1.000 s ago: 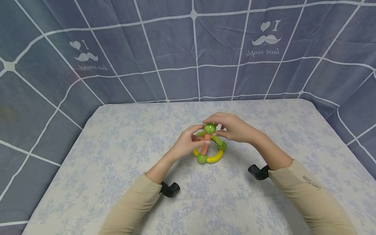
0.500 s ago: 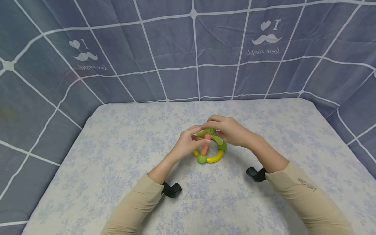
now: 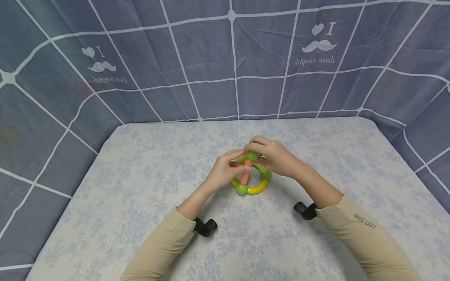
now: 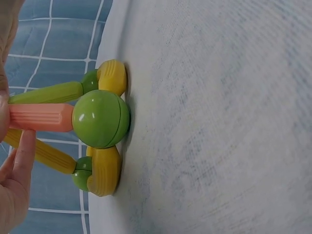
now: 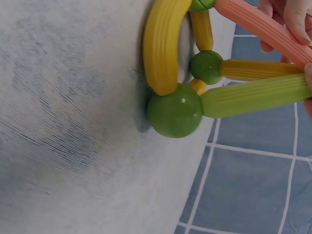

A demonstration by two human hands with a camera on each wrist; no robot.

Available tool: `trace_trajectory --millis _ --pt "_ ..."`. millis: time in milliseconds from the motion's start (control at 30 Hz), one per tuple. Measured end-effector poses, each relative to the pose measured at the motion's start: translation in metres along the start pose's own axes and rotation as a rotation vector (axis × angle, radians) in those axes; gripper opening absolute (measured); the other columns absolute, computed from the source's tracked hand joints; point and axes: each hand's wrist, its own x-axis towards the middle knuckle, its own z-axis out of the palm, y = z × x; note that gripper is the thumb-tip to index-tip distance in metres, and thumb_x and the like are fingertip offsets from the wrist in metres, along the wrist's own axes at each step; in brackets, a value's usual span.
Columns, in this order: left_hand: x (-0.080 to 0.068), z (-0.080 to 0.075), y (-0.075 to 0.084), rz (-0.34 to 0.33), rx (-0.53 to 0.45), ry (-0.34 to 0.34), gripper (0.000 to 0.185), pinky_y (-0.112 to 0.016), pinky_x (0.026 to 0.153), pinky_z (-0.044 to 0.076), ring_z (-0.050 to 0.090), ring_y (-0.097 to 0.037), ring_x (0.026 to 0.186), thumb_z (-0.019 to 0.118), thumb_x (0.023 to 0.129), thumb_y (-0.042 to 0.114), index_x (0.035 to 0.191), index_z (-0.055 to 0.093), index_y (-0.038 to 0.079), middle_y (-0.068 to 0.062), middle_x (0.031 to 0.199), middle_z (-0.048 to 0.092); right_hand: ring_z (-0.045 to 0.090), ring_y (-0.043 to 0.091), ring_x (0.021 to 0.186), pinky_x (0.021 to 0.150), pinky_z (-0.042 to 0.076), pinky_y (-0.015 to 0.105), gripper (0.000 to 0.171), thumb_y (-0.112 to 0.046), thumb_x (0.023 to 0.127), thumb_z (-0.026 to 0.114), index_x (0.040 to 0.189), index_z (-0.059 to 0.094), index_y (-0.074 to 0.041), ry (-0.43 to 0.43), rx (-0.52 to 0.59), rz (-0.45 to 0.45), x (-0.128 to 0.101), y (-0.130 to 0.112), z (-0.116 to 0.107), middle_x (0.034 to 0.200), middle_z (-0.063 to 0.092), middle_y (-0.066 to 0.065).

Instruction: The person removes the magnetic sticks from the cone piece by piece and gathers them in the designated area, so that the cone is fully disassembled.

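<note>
A toy frame [image 3: 251, 183] stands mid-table: a yellow curved ring [image 3: 258, 189] joined by green balls [image 3: 241, 189], with ribbed rods rising to a peak. My left hand [image 3: 236, 166] pinches the orange rod [image 3: 245, 176] near its upper end. My right hand [image 3: 258, 150] curls over the top green ball, which is mostly hidden. The left wrist view shows the orange rod [image 4: 41, 117] plugged into a green ball [image 4: 100, 118], with my fingers [image 4: 17, 185] beside it. In the right wrist view a green rod [image 5: 253, 95] leaves a green ball [image 5: 175, 109] on the yellow ring [image 5: 163, 46].
The table wears a pale floral cloth [image 3: 147, 187]. A grey-blue checked curtain [image 3: 211, 58] walls in the back and both sides. Black wrist mounts [image 3: 205, 226] hang under my sleeves near the front.
My right hand has come down and closed over the top green ball, which showed plainly a second ago. The left hand has kept its pinch on the orange rod.
</note>
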Motion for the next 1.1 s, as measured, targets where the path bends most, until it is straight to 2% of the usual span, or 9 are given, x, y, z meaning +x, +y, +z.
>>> trace_trajectory --millis 100,167,333,467,567,767,1100 --pt "0.001 0.0 -0.002 -0.004 -0.002 -0.002 0.048 -0.029 0.082 0.05 0.062 -0.034 0.095 0.064 0.085 -0.003 0.13 0.049 -0.008 -0.022 0.131 0.05 0.059 0.015 0.079 0.065 0.051 0.021 0.038 0.014 0.066 0.076 0.097 0.064 -0.005 0.05 0.015 0.018 -0.003 0.001 0.003 0.095 0.059 0.004" --pt "0.004 0.0 -0.011 0.001 0.0 -0.005 0.049 -0.031 0.083 0.05 0.062 -0.034 0.096 0.065 0.085 -0.002 0.131 0.049 -0.006 -0.021 0.132 0.049 0.059 0.015 0.08 0.064 0.051 0.023 0.038 0.013 0.066 0.077 0.098 0.063 -0.004 0.078 0.048 0.051 -0.005 0.002 0.004 0.096 0.06 0.005" --pt "0.011 0.0 -0.033 0.004 0.008 0.004 0.051 -0.031 0.085 0.049 0.061 -0.031 0.097 0.067 0.084 0.004 0.133 0.051 0.002 -0.015 0.134 0.049 0.059 0.019 0.087 0.067 0.053 0.024 0.038 0.011 0.067 0.077 0.1 0.062 -0.004 0.112 0.216 0.195 -0.009 0.005 0.004 0.098 0.06 0.007" --pt "0.011 0.0 -0.035 0.0 0.006 0.006 0.052 -0.028 0.082 0.05 0.063 -0.026 0.094 0.068 0.084 0.006 0.134 0.051 0.006 -0.012 0.133 0.05 0.06 0.021 0.09 0.071 0.054 0.026 0.038 0.012 0.07 0.075 0.103 0.062 -0.001 0.12 0.348 0.299 -0.011 0.008 0.004 0.101 0.06 0.009" --pt "0.011 0.001 -0.035 -0.011 -0.003 0.002 0.052 -0.027 0.081 0.051 0.064 -0.023 0.092 0.068 0.085 0.007 0.134 0.051 0.009 -0.01 0.133 0.05 0.06 0.02 0.089 0.072 0.054 0.026 0.038 0.011 0.071 0.074 0.105 0.061 0.0 0.123 0.398 0.349 -0.014 0.01 0.003 0.103 0.059 0.01" --pt "0.009 0.002 -0.035 -0.045 -0.011 -0.004 0.053 -0.028 0.078 0.052 0.064 -0.024 0.093 0.067 0.086 0.008 0.135 0.05 0.011 -0.009 0.135 0.048 0.06 0.019 0.086 0.075 0.054 0.028 0.038 0.008 0.074 0.074 0.108 0.06 0.0 0.113 0.428 0.429 -0.019 0.013 -0.001 0.106 0.058 0.009" --pt "0.008 0.002 -0.036 -0.049 -0.022 -0.016 0.054 -0.029 0.078 0.052 0.063 -0.026 0.096 0.067 0.086 0.01 0.136 0.049 0.01 -0.009 0.137 0.046 0.061 0.026 0.089 0.076 0.053 0.026 0.041 0.007 0.077 0.072 0.114 0.058 -0.001 0.117 0.439 0.584 -0.033 0.021 -0.009 0.113 0.055 0.014"
